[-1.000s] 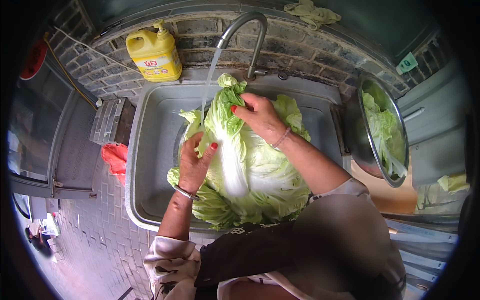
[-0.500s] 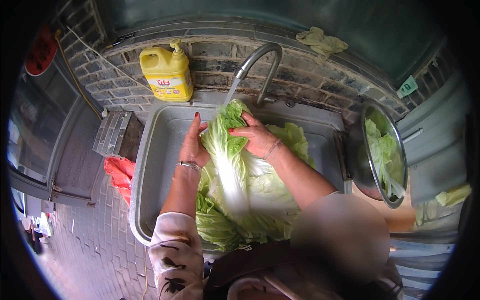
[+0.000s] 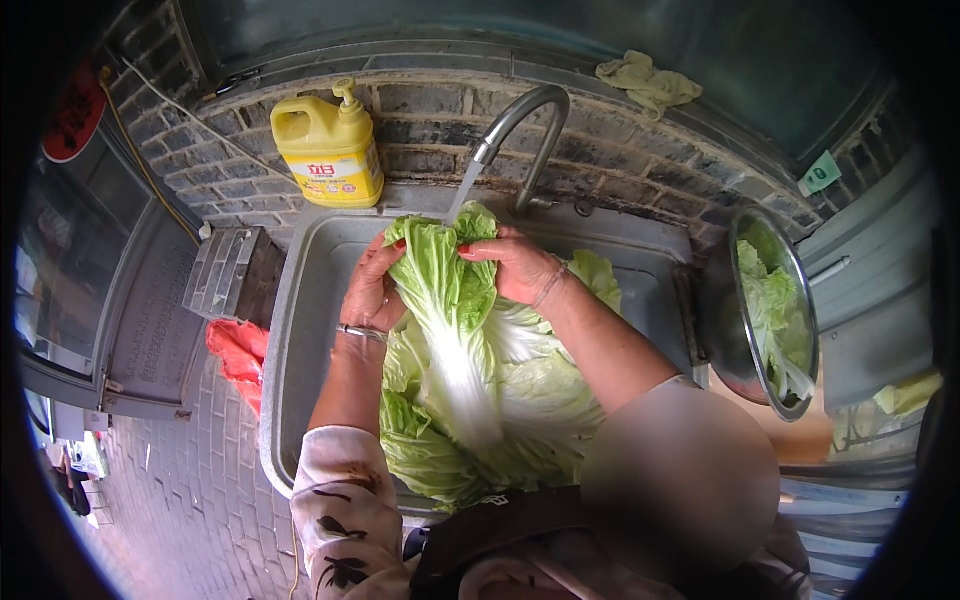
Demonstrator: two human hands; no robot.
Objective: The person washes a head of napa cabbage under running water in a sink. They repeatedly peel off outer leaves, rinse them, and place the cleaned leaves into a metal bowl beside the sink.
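Observation:
Both hands hold one napa cabbage leaf (image 3: 455, 335) by its green, frilly top, its thick white rib pointing towards me. My left hand (image 3: 372, 287) has its thumb over the leaf's left edge, most of its fingers hidden behind the leaf. On the other edge, my right hand (image 3: 522, 268) presses its thumb to the front, fingers behind. Water runs from the curved metal faucet (image 3: 545, 120) onto or just behind the leaf's top. Under the leaf, more napa cabbage leaves (image 3: 540, 375) are heaped in the grey sink (image 3: 320, 260).
A metal bowl (image 3: 735, 330) with cabbage leaves stands tilted right of the sink. The yellow pump jug (image 3: 330, 150) is at the back left rim. A cloth (image 3: 650, 82) lies on the ledge above. Left of the sink are a brick block (image 3: 232, 275) and a red plastic bag (image 3: 238, 360).
My left hand has gone from loosely beside the leaf to gripping its left edge. The leaf's top is spread wider and turned leftward; my right hand's hold has shifted slightly.

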